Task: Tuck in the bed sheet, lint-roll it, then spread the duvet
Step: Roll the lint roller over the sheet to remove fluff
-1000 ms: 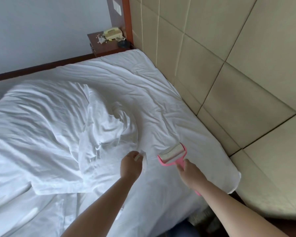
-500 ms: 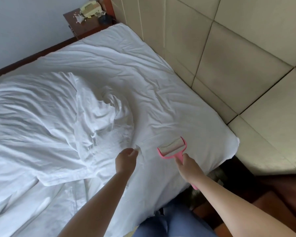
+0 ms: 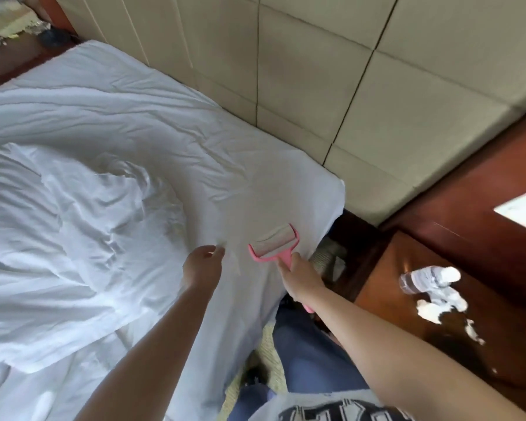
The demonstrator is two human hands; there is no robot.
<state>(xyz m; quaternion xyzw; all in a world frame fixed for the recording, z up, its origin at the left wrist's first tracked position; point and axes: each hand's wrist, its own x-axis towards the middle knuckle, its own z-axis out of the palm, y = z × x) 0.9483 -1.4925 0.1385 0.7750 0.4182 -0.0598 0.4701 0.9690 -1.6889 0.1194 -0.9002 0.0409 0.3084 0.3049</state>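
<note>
- My right hand (image 3: 301, 276) grips the handle of the pink lint roller (image 3: 275, 243), whose drum lies on the bed sheet (image 3: 225, 165) near the bed's right-hand corner, just beside the headboard end.
- The drum's long axis runs roughly crosswise to my forearm, so the roller can travel away from me or back along the sheet.
- My left hand (image 3: 202, 267) sits just left of the roller, fingers curled; it seems to pinch a fold of sheet, though blur keeps me from being sure.
- The bunched duvet (image 3: 58, 238) lies further left, nearer my left arm, and is not yet spread.
- Compared with half a second ago, my view has swung right: the wooden nightstand (image 3: 438, 299) now shows, and both hands sit closer to the corner.
</note>
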